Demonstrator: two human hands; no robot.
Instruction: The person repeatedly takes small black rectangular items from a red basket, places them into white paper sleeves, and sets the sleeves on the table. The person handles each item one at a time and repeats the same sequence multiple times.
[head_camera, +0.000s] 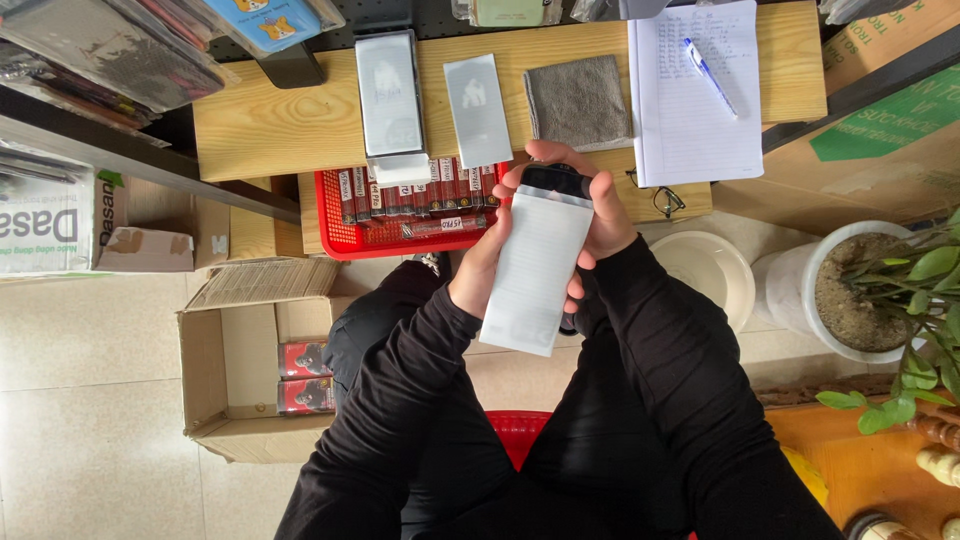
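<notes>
Head view: left hand (482, 262) and right hand (603, 215), grips closed around phone (555, 181), apparently under white sheet (535, 268).

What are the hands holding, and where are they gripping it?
Both hands, left and right, grip a black phone and white rectangular sheet by the upper edges.

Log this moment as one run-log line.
left hand: holds white sleeve | right hand: grips black phone at sleeve top | red basket on bench behind
</notes>
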